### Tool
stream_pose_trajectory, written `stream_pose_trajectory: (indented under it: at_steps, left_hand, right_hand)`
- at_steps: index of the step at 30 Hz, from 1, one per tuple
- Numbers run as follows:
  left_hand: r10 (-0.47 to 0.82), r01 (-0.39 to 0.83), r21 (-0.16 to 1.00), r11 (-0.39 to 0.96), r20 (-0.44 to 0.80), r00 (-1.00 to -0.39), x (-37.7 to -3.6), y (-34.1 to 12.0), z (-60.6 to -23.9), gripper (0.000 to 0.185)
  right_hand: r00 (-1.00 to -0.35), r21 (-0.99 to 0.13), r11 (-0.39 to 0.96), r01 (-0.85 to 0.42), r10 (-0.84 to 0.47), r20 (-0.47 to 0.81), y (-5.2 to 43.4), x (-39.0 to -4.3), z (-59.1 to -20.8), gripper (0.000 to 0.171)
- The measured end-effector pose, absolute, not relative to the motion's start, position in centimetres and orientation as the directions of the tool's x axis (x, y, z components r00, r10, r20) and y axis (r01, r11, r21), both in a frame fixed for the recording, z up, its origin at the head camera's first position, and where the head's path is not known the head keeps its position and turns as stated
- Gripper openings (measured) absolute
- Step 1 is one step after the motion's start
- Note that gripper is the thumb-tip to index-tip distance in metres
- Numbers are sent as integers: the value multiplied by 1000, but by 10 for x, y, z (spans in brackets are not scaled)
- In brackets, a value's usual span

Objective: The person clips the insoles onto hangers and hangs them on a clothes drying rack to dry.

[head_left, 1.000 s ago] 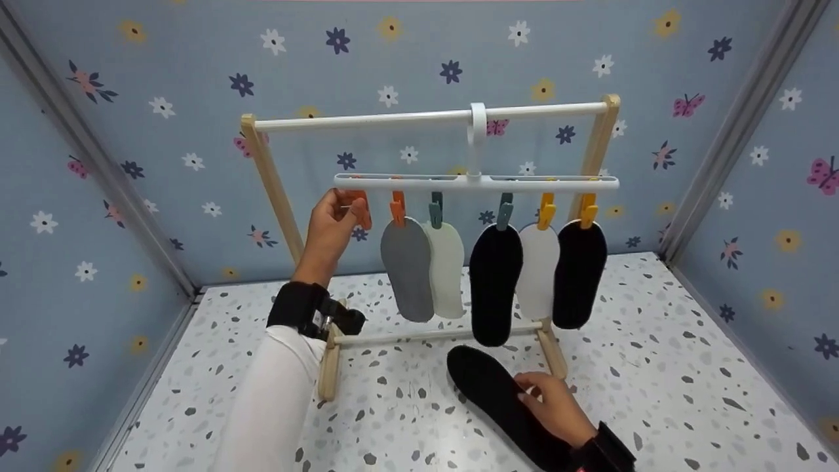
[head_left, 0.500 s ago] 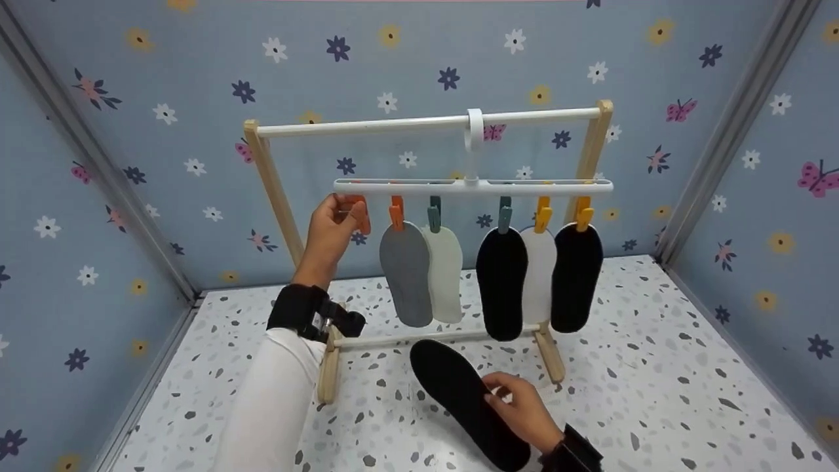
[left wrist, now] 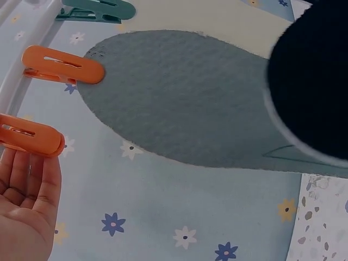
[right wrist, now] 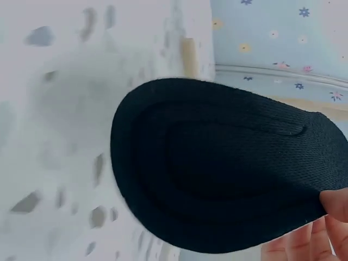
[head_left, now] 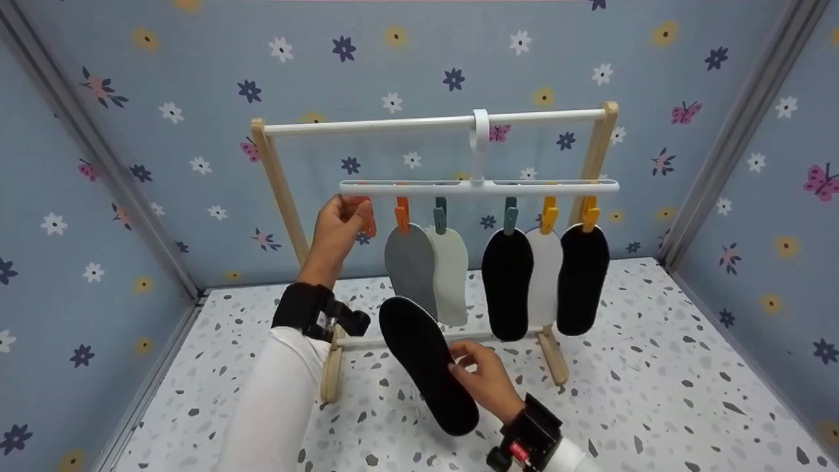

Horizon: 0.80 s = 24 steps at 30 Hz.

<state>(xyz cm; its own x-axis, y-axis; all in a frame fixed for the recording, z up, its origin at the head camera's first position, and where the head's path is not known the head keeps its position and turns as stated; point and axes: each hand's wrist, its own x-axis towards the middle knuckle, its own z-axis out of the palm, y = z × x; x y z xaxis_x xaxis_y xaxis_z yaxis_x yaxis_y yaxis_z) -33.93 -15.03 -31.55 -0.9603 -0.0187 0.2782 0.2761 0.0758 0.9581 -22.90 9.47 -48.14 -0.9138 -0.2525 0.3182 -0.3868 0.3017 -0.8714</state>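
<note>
One black insole (head_left: 427, 364) held at lower centre of the head view, tilted, toe end up and to the left, heel end lower right, lifted clear of the speckled floor (head_left: 655, 393). Pinched along its right edge by the right hand (head_left: 486, 380), fingers curled round the rim; fingertips (right wrist: 326, 239) visible at lower right of the right wrist view, dark fabric filling most of that frame. Toe end overlapping the lower part of the grey insole (head_left: 411, 265) in the head view.

Left hand (head_left: 336, 229) raised at centre left, thumb and fingers closed on the empty orange clip (head_left: 366, 213) at the left end of the white clip bar (head_left: 478, 188). In the left wrist view, fingers (left wrist: 24, 179) lying just under that clip (left wrist: 30, 142); whether the clip is squeezed open, cannot tell.

Five insoles clipped along the bar, left to right: grey, pale green (head_left: 452, 272), black (head_left: 507, 282), white (head_left: 545, 275), black (head_left: 582, 278). Bar hooked over the top rail of the wooden rack (head_left: 278, 183), at centre frame. Blue flowered walls (head_left: 131, 98) on three sides.
</note>
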Motion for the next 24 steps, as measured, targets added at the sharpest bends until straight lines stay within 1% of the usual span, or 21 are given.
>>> stream_pose_trajectory:
  at_steps: [4, 9, 13, 19, 24]
  left_hand:
    - [-23, 273, 958, 92, 276, -961, -340, -150, -315, 32]
    - [-35, 266, 957, 116, 272, -962, -339, -151, -312, 30]
    - [-43, 254, 959, 121, 261, -964, -339, -151, -311, 30]
    - [-46, 243, 963, 119, 250, -967, -339, -150, -310, 29]
    - [-45, 243, 962, 123, 250, -967, -339, -151, -310, 30]
  right_hand:
    - [-913, -884, 261, -388, -240, 330, 84, -239, -470, 19]
    - [-916, -884, 255, -391, -197, 349, 70, -249, -457, 19]
    - [-914, -885, 237, -401, -169, 368, 61, -255, -454, 19]
    - [-920, -899, 203, -388, -149, 363, 54, -258, -455, 19]
    - [-918, -894, 209, -395, -118, 378, 51, -261, -451, 19]
